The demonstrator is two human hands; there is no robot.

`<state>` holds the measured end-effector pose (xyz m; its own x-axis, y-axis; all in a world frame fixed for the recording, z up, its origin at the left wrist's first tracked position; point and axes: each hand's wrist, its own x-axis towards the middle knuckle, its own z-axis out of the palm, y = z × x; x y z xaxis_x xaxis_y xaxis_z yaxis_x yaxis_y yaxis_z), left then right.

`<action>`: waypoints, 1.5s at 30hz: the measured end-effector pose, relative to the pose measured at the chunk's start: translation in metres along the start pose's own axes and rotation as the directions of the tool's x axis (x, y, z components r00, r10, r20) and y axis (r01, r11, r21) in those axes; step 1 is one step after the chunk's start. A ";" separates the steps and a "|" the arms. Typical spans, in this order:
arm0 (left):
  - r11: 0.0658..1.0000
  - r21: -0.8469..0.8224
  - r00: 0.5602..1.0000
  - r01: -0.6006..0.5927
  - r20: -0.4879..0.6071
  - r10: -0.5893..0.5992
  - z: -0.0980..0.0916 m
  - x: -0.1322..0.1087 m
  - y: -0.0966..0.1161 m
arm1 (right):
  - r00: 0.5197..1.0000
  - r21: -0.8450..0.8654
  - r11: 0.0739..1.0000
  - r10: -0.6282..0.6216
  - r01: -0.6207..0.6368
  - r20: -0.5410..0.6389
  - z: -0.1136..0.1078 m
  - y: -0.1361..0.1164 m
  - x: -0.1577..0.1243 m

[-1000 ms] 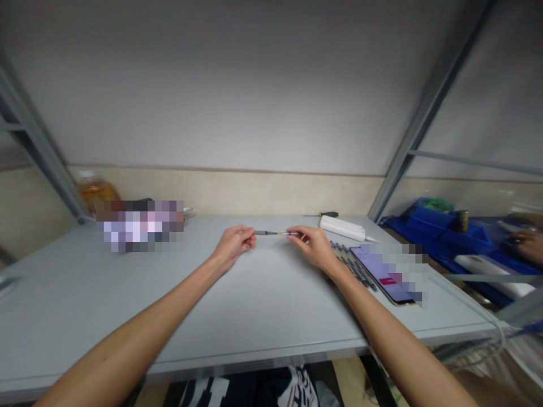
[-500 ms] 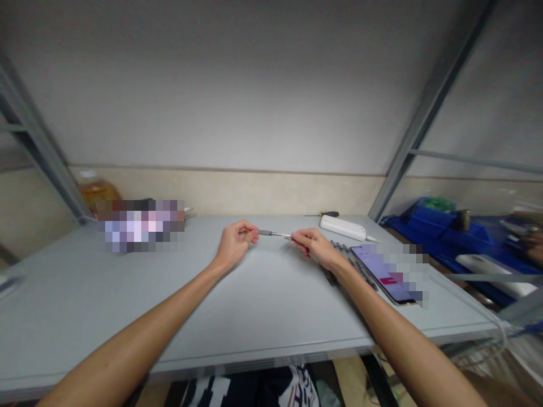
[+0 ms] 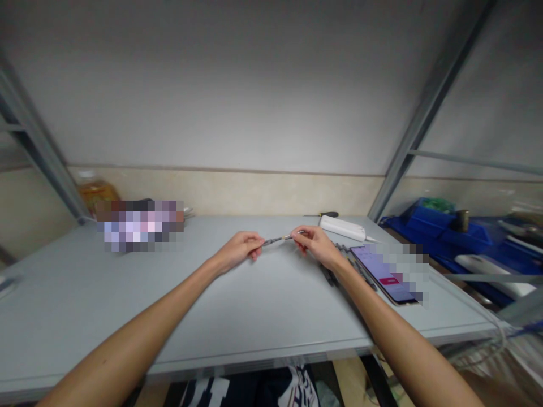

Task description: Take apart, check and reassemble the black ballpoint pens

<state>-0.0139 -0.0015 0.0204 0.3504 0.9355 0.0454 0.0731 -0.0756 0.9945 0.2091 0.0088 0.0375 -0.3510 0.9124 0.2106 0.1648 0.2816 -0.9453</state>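
Note:
Between my two hands, above the middle of the grey table, is a thin pen-like rod (image 3: 275, 240), dark grey at its left end and lighter toward the right. My left hand (image 3: 244, 247) pinches its left end. The right end lies between the fingertips of my right hand (image 3: 311, 243), where a small metallic piece shows at the fingers. Several dark grey pens (image 3: 365, 275) lie beside and partly behind my right forearm. Just right of them is a phone (image 3: 382, 274) with a lit screen, partly blurred out.
A white power strip (image 3: 343, 228) and a screwdriver (image 3: 328, 214) lie behind my right hand. A bottle (image 3: 97, 195) stands at the back left by a pixelated item. Blue trays (image 3: 445, 229) sit beyond the table's right edge, past a metal post (image 3: 396, 164).
My left hand has turned and lowered slightly, moving a little right and closer to my right hand. The rod now tilts up toward the right, and less of it shows between the hands.

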 end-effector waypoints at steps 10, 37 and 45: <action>0.948 0.318 0.999 -0.012 -0.035 0.024 0.004 0.000 -0.004 | 0.997 -0.103 0.992 -0.073 0.070 -0.018 0.002 0.007 0.001; 0.773 0.557 0.919 -0.304 -0.042 0.392 0.031 -0.005 -0.009 | 0.997 0.868 0.492 0.070 -0.066 0.036 -0.007 0.009 0.006; 0.719 0.637 0.927 -0.279 -0.017 0.375 0.024 -0.004 -0.012 | 0.984 0.880 0.441 0.091 -0.179 0.154 -0.021 0.011 0.002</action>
<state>0.0061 -0.0125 0.0063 0.3360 0.8446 0.4167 0.5494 -0.5352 0.6417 0.2291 0.0203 0.0326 -0.4727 0.8773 0.0828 -0.6755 -0.3004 -0.6734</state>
